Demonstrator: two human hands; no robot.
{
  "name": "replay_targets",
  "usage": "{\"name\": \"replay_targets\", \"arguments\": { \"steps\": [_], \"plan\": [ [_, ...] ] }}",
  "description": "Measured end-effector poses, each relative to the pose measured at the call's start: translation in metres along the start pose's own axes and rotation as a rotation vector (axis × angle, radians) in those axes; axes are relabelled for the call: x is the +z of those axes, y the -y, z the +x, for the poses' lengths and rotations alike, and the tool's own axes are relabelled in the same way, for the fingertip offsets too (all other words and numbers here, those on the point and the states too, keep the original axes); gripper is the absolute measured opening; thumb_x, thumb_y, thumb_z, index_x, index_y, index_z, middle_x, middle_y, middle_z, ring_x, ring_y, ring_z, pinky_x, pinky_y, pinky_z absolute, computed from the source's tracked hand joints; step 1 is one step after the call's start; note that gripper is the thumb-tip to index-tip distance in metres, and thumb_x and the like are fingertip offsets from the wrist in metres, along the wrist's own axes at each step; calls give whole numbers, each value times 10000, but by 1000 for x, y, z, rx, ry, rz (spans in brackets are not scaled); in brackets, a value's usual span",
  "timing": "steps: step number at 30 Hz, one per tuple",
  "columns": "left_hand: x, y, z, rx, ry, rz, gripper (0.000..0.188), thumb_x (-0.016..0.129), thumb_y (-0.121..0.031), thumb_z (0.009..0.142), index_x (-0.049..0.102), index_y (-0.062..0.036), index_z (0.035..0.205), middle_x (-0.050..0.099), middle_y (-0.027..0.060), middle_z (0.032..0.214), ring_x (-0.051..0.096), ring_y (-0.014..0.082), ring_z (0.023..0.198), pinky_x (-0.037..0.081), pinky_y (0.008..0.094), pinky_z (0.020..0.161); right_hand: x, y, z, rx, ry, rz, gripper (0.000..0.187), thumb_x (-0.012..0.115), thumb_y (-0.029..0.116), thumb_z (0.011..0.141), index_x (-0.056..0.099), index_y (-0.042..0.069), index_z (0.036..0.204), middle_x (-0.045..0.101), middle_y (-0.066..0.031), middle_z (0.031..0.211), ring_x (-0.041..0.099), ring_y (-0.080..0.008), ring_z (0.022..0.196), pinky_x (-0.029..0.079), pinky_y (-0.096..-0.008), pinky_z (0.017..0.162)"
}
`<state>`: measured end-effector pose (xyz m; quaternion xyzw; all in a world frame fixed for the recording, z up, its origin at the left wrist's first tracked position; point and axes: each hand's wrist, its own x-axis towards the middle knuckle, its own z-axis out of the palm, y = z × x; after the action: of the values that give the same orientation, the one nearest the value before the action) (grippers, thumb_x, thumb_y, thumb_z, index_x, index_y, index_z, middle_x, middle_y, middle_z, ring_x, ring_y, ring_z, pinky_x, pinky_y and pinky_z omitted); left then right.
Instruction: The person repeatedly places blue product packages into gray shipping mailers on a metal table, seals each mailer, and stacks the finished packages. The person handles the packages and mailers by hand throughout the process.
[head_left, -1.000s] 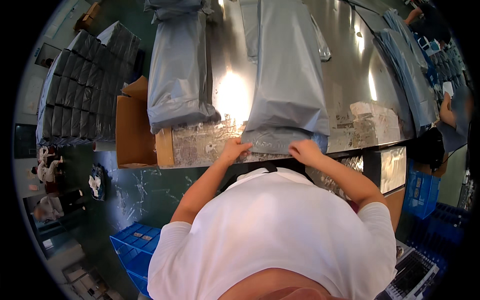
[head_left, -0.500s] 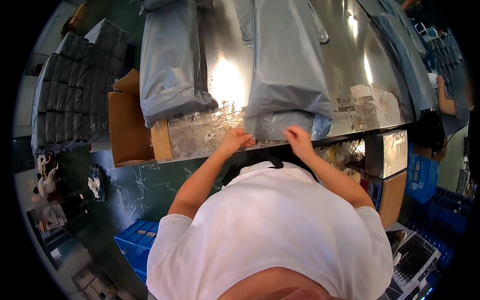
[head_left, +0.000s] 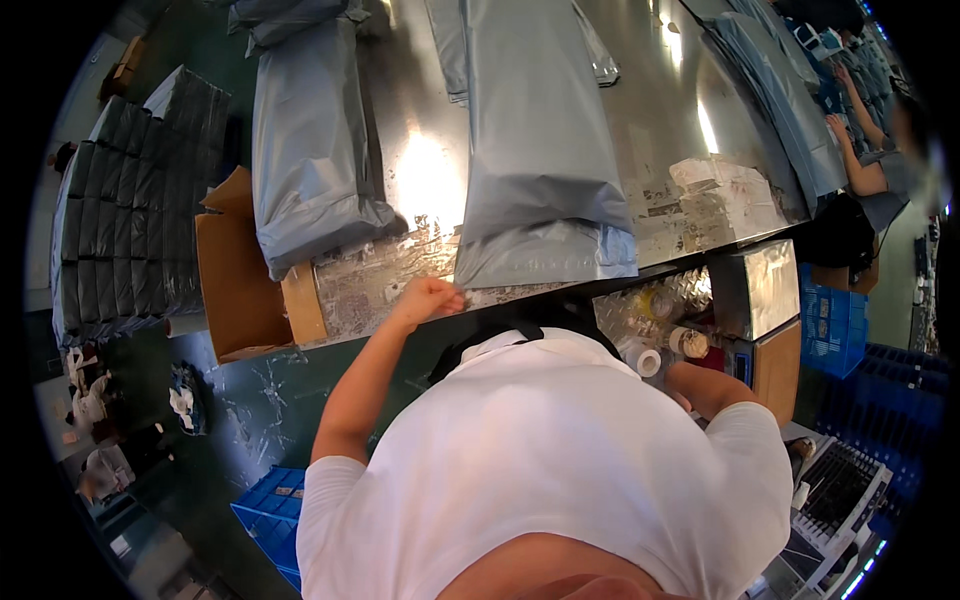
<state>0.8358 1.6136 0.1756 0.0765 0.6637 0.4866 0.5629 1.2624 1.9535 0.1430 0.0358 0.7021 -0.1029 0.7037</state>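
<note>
A filled grey plastic mailing bag [head_left: 540, 130] lies lengthwise on the metal table, its mouth end flattened along the near edge. At that end's left corner is my left hand [head_left: 430, 298], fingers curled together; whether the corner is pinched in them I cannot tell. My right hand [head_left: 682, 385] is down below the table edge at the right, mostly hidden by my shirt and forearm. Close to it is a whitish roll of tape [head_left: 648, 361]; I cannot tell whether the hand grips it.
Another filled grey bag [head_left: 315, 150] lies to the left, above an open cardboard box [head_left: 235, 290]. More grey bags [head_left: 780, 100] line the right side, near a co-worker's arm [head_left: 858, 150]. Under the table are tape rolls [head_left: 688, 342] and a metal-faced box [head_left: 768, 290].
My right hand has left the bag's mouth and dropped to the right below the table edge. My left hand stays by the left corner. The flap now lies flatter, and the whitish roll shows.
</note>
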Motion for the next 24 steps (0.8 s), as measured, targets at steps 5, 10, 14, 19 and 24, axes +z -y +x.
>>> {"name": "replay_targets", "arguments": {
  "steps": [5, 10, 14, 19, 24],
  "plan": [
    [-15, -43, -22, 599, -547, 1094, 421, 544, -21, 752, 509, -98, 1164, 436, 144, 1262, 462, 240, 1127, 401, 369, 922, -129, -28, -79, 114, -1469, 32, 322, 516, 55, 682, 544, 85, 1001, 526, -131, 824, 550, -298, 770, 440, -438, 606],
    [5, -108, 18, 1190, -28, 1804, 442, 509, -77, 739, 489, -159, 1173, 326, 113, 1345, 301, 252, 1259, 240, 379, 1045, -217, -15, -132, -323, -1626, -643, 279, 494, 99, 715, 543, 94, 990, 494, -89, 1179, 404, -234, 1168, 263, -392, 1020],
    [5, -98, 63, 1344, -10, 1514, 252, 506, -104, 732, 582, -88, 971, 543, 100, 1103, 493, 244, 1071, 370, 385, 953, -234, -36, -79, -482, -1676, -259, 171, 532, 92, 729, 577, 87, 894, 572, -98, 1002, 510, -265, 1009, 387, -364, 905],
    [23, -81, 42, 1074, -467, 768, 125, 508, -116, 782, 576, -31, 843, 592, 144, 812, 582, 256, 781, 449, 338, 697, -231, -21, -92, -449, -1907, 479, 110, 541, 141, 805, 556, 33, 802, 559, -135, 721, 548, -303, 671, 439, -340, 617],
    [38, -89, 77, 666, -881, 132, 372, 431, -218, 896, 464, 24, 615, 439, 131, 518, 406, 191, 491, 335, 342, 497, -269, -11, -71, -382, -1959, 1231, 341, 473, 241, 889, 453, -8, 658, 378, -161, 532, 384, -190, 486, 339, -322, 486]
  ]
}}
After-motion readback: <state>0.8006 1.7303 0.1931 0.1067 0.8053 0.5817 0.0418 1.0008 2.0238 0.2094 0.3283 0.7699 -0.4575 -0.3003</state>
